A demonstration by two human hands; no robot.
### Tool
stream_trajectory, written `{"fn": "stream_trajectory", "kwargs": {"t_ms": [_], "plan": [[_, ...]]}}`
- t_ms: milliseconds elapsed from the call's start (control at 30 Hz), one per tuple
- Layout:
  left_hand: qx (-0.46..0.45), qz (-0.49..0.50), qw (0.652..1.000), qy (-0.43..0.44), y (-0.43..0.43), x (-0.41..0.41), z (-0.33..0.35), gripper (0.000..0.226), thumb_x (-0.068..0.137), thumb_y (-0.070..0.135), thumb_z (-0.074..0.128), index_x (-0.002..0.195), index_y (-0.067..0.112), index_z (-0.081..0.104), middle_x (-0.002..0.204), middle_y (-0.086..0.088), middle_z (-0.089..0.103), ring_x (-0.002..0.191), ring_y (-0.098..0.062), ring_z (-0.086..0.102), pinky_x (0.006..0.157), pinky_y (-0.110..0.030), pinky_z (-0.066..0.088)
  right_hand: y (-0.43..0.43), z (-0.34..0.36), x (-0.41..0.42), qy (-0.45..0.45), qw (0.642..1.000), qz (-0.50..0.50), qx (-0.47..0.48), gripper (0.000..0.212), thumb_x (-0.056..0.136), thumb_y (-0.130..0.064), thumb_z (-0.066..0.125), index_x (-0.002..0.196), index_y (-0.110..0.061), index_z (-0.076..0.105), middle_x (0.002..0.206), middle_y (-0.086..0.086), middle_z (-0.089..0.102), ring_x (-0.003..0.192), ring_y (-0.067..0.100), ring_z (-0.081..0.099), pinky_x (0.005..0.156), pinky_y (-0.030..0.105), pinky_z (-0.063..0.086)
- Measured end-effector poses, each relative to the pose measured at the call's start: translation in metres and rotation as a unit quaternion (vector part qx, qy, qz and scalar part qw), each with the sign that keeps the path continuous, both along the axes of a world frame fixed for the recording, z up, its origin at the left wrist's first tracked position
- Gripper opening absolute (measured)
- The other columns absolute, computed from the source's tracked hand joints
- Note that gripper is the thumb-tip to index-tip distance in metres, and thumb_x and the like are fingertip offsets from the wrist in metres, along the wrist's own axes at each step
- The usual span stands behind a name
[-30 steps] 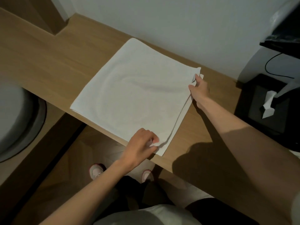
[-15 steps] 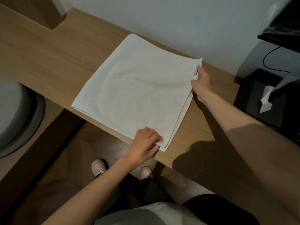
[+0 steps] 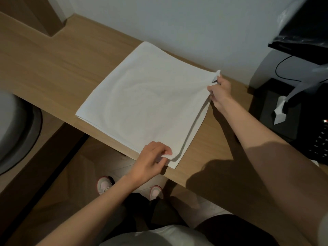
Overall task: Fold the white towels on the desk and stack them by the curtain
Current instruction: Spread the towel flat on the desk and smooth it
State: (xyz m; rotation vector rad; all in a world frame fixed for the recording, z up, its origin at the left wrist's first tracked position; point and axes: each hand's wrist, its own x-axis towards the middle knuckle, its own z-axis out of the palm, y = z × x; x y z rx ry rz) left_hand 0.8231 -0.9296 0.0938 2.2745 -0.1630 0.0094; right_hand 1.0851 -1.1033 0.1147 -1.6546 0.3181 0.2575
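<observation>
**Asker:** What are your hands doing?

**Me:** My left hand (image 3: pixel 152 160) is pinching the near right corner of the white cloth towel (image 3: pixel 147 103) between thumb and curled fingers. My right hand (image 3: pixel 220 93) is pinching the far right corner and holding it a little off the surface. Neither is lying spread flat.

**Asker:** Why both corners?

**Me:** I'm taking the top layer by its two ends so that the edge is not sagging between them. Judging by the grip, I'm getting ready to carry that edge over to the left for another fold.

**Asker:** Top layer?

**Me:** Along the right edge the towel is showing at least two layers. The upper one is lifting clear of the lower, and the rest is lying flat.

**Asker:** Where is it lying?

**Me:** On the light wooden table (image 3: pixel 53 64), set at an angle. Its far corner is sitting close by the white wall (image 3: pixel 177 23), and its near edge is running close along the table's front edge, so I'm reaching both corners easily.

**Asker:** Anything nearby?

**Me:** A black tissue box (image 3: pixel 266 121) with a white tissue poking up is standing to my right, apart from the towel. A black monitor (image 3: pixel 305 38) is hanging above it.

**Asker:** And the curtain?

**Me:** It isn't showing here, and neither are any other towels. I'm judging the stacking as not yet begun.
</observation>
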Motion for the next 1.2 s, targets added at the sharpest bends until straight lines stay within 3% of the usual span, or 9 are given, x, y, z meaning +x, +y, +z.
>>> {"fn": "stream_trajectory", "kwargs": {"t_ms": [133, 267, 367, 433, 533, 667, 800, 967, 1200], "plan": [[-0.039, 0.036, 0.998, 0.016, 0.003, -0.007, 0.004, 0.013, 0.087, 0.006, 0.062, 0.093, 0.017, 0.062, 0.093, 0.005, 0.063, 0.088, -0.011, 0.056, 0.079, -0.027, 0.047, -0.002, 0.007, -0.004, 0.04, 0.991, -0.062, 0.11, 0.065, 0.084, 0.019, 0.043, 0.144, -0.007, 0.038, 0.102, 0.001, 0.062, 0.083, 0.013, 0.06, 0.07, 0.024, 0.053], [0.073, -0.07, 0.994, -0.034, 0.007, -0.008, 0.006, 0.013, 0.085, 0.005, 0.059, 0.096, 0.009, 0.064, 0.092, -0.003, 0.064, 0.085, -0.019, 0.058, 0.078, -0.033, 0.047, -0.008, 0.005, -0.009, 0.071, 0.974, -0.117, 0.18, 0.064, 0.08, 0.023, 0.04, 0.138, -0.003, 0.044, 0.132, 0.015, 0.051, 0.105, 0.027, 0.056, 0.092, 0.037, 0.052], [0.125, -0.106, 0.986, -0.013, 0.005, -0.006, 0.005, 0.015, 0.087, 0.01, 0.059, 0.1, 0.013, 0.065, 0.098, -0.001, 0.065, 0.091, -0.02, 0.058, 0.088, -0.038, 0.043, -0.016, -0.001, -0.015, 0.086, 0.969, -0.142, 0.185, 0.049, 0.077, 0.024, 0.036, 0.117, 0.004, 0.056, 0.104, 0.013, 0.058, 0.096, 0.026, 0.057, 0.08, 0.031, 0.056], [0.158, -0.126, 0.979, -0.002, 0.005, -0.005, 0.002, 0.017, 0.088, 0.015, 0.058, 0.103, 0.018, 0.065, 0.102, 0.001, 0.064, 0.097, -0.021, 0.056, 0.093, -0.039, 0.038, -0.021, -0.009, -0.018, 0.086, 0.975, -0.134, 0.157, 0.046, 0.077, 0.024, 0.036, 0.117, 0.009, 0.054, 0.092, 0.009, 0.058, 0.088, 0.022, 0.057, 0.073, 0.026, 0.055], [0.188, -0.143, 0.972, 0.015, 0.006, 0.0, 0.002, 0.02, 0.091, 0.021, 0.054, 0.108, 0.023, 0.064, 0.108, 0.004, 0.062, 0.103, -0.019, 0.053, 0.096, -0.039, 0.031, -0.024, -0.02, -0.017, 0.079, 0.989, -0.097, 0.081, 0.056, 0.08, 0.021, 0.04, 0.131, 0.0, 0.052, 0.113, 0.008, 0.061, 0.103, 0.021, 0.058, 0.082, 0.024, 0.054], [0.202, -0.153, 0.967, 0.038, 0.006, 0.002, 0.001, 0.024, 0.094, 0.032, 0.047, 0.112, 0.028, 0.061, 0.111, 0.01, 0.059, 0.105, -0.013, 0.048, 0.098, -0.034, 0.025, -0.024, -0.03, -0.013, 0.023, 0.997, -0.021, -0.077, 0.064, 0.086, 0.017, 0.043, 0.145, -0.008, 0.038, 0.154, 0.001, 0.031, 0.134, 0.025, 0.039, 0.1, 0.025, 0.042], [0.195, -0.13, 0.971, 0.055, 0.002, 0.002, 0.001, 0.024, 0.085, 0.04, 0.049, 0.103, 0.029, 0.061, 0.102, 0.014, 0.057, 0.1, -0.01, 0.046, 0.098, -0.037, 0.028, -0.024, -0.034, -0.01, -0.007, 0.991, 0.013, -0.132, 0.062, 0.09, 0.012, 0.047, 0.146, -0.011, 0.036, 0.157, -0.004, 0.024, 0.142, 0.019, 0.025, 0.1, 0.017, 0.034], [0.259, -0.111, 0.953, 0.109, -0.012, 0.012, 0.003, 0.053, 0.074, 0.079, 0.038, 0.084, 0.028, 0.046, 0.086, 0.017, 0.048, 0.087, -0.008, 0.039, 0.087, -0.033, 0.024, -0.027, -0.032, -0.004, -0.024, 0.989, 0.073, -0.125, 0.058, 0.096, 0.006, 0.046, 0.148, -0.014, 0.032, 0.157, -0.007, 0.022, 0.144, 0.015, 0.02, 0.11, 0.023, 0.029], [0.287, -0.085, 0.948, 0.106, -0.02, 0.01, 0.002, 0.034, 0.084, 0.064, 0.042, 0.083, 0.029, 0.042, 0.096, 0.015, 0.054, 0.095, -0.01, 0.043, 0.092, -0.036, 0.025, -0.027, -0.031, 0.005, -0.029, 0.975, 0.093, -0.199, 0.048, 0.098, 0.004, 0.034, 0.14, -0.016, 0.045, 0.152, 0.004, 0.034, 0.141, 0.021, 0.027, 0.114, 0.032, 0.027]]}}
